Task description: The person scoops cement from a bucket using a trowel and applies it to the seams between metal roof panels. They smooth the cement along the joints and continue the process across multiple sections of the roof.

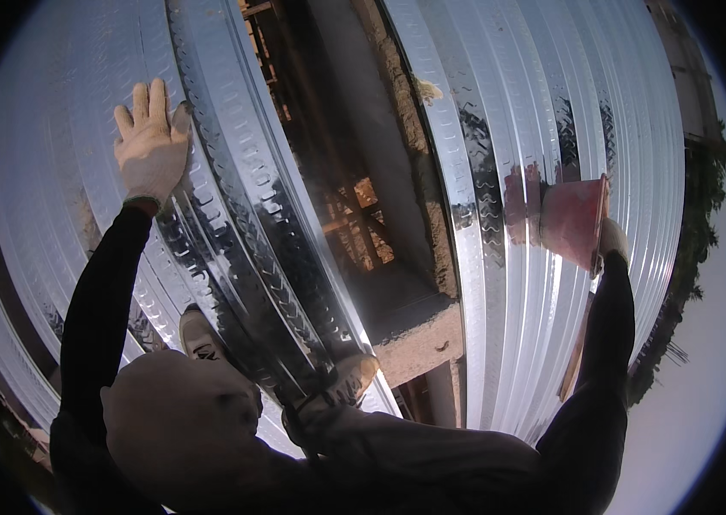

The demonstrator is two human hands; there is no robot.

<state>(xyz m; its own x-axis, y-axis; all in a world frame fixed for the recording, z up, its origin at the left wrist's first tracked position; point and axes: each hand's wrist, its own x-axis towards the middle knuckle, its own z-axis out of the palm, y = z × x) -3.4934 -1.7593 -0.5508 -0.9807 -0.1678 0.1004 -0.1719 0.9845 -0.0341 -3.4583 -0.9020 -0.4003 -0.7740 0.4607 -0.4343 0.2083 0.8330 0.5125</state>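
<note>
My gloved left hand (153,142) lies spread on the corrugated silver metal sheeting (80,103) at the left, fingers toward the top of the view. My gloved right hand (614,239) grips the rim of a red bucket (571,221), held on its side over the silver sheets (646,154) on the right, where its red reflection shows. Part of the right hand is hidden behind the bucket.
Between the sheets runs a dark opening (350,215) with a rough concrete edge (414,356) and timber far below. My shoes (353,378) stand beside the opening, on the left sheeting. Foliage (696,232) and sky lie beyond the right edge.
</note>
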